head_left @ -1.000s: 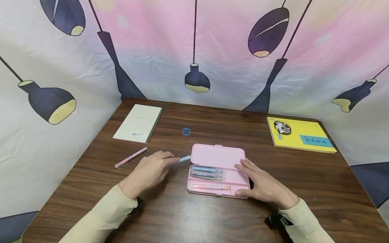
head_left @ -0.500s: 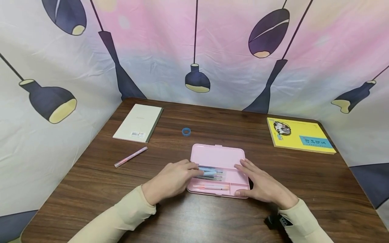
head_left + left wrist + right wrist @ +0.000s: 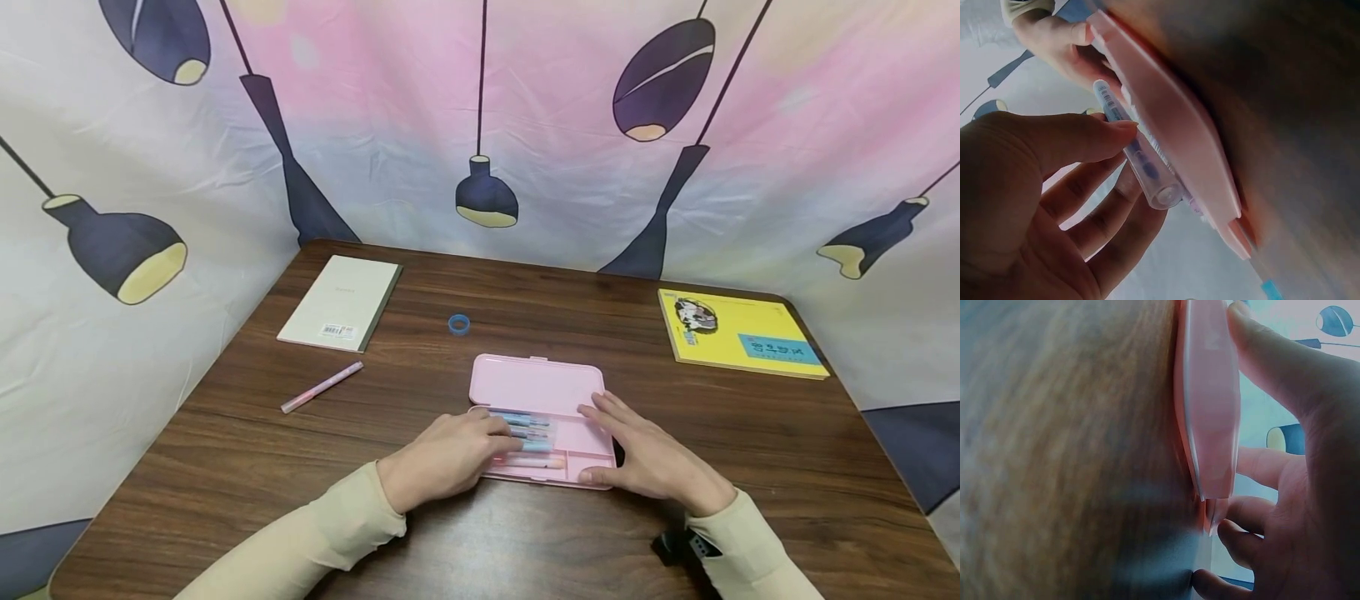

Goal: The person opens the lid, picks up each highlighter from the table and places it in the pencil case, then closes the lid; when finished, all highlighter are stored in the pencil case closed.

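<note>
My left hand (image 3: 453, 457) pinches a light blue capped pen (image 3: 536, 447) low over the pink pencil case (image 3: 536, 385). In the left wrist view the pen (image 3: 1147, 169) lies between thumb and fingers, beside the case wall. The case stands open, its lid folded back. Several pens (image 3: 529, 419) lie in the long upper compartment, and an orange-tipped pen (image 3: 553, 463) lies in the lower one, partly covered by my left hand. My right hand (image 3: 648, 458) holds the right end of the case, thumb on the near corner and fingers by the lid's edge.
A pink pen (image 3: 322, 387) lies on the wooden table to the left, in front of a pale notebook (image 3: 341, 296). Behind the case is a small blue ring (image 3: 459, 325). A yellow book (image 3: 735, 325) lies at the back right, near the patterned cloth.
My left hand has carried the light blue pen rightward from the table to over the case, then a little nearer to the front compartment. My right hand stays on the case.
</note>
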`<state>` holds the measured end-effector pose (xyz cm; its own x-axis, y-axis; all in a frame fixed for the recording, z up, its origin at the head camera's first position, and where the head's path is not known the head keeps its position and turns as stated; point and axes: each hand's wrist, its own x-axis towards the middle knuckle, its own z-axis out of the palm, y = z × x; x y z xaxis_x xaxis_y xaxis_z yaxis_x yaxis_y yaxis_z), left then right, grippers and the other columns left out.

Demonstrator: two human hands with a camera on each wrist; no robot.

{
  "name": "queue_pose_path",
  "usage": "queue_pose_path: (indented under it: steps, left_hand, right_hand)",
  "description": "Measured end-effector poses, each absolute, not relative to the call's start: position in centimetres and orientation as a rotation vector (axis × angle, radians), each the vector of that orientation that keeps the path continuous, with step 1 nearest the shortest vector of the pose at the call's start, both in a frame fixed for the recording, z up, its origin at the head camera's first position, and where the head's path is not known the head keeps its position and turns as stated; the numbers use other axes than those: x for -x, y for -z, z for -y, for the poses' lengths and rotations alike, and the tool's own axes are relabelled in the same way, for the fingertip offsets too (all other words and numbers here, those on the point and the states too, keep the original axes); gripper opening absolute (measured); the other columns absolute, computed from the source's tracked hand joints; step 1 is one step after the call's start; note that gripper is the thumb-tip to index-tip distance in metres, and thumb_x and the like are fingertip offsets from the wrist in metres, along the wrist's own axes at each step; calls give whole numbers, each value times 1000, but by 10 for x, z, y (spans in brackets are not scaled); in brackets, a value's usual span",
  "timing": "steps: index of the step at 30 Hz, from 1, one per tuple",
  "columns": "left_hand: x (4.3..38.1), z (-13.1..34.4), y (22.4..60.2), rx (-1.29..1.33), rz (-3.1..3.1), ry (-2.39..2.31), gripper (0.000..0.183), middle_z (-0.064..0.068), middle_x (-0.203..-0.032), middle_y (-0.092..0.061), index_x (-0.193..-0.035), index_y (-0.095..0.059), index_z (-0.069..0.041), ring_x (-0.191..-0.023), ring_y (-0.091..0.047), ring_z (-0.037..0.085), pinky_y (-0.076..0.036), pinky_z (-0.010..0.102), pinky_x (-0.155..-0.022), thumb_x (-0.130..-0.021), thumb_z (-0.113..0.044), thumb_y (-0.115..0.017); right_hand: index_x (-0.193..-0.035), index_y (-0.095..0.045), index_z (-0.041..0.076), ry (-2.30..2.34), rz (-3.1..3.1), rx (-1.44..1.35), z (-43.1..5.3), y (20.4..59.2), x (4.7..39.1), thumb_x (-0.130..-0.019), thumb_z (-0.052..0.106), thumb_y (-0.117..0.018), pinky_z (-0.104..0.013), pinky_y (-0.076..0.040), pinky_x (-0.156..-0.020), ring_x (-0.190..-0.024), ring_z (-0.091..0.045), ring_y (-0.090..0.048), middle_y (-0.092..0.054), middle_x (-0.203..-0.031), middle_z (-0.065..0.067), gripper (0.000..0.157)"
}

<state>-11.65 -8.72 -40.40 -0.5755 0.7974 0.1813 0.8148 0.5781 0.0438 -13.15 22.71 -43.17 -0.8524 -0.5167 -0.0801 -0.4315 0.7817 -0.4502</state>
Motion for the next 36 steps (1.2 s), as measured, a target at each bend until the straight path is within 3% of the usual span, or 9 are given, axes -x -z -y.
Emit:
queue_pose_path:
  steps: [9,27,36]
  left_hand:
    - [117,83,406,1373,2629,165,32,-5,-110,-68,-116,-73,-24,-97,-63,16,-56,31,-63,-90,-6,-68]
    - [117,80,407,1406,2628,114,36,-4,-112,-67,-116,-72,-24,-101,-64,16,-55,32,-60,-86,-5,-70]
    - [117,80,411,1420,2567,110,25,-5,-108,-67,-108,-74,-24,-100,-64,15,-56,30,-63,-89,-8,-69]
  right_hand:
    - [-152,-44,20,630,-2781,751,-227,431,131,-78,72,-67,-61,-34,-110,-149,-35,-24,-30,-162,-14,93]
    - [-152,-44,21,632,-2771,745,-226,430,131,-79,73,-66,-62,-34,-110,-150,-35,-24,-29,-162,-13,93]
    - [-153,-41,22,625,-2749,722,-226,430,131,-78,75,-65,-63,-33,-110,-150,-36,-22,-27,-163,-13,95]
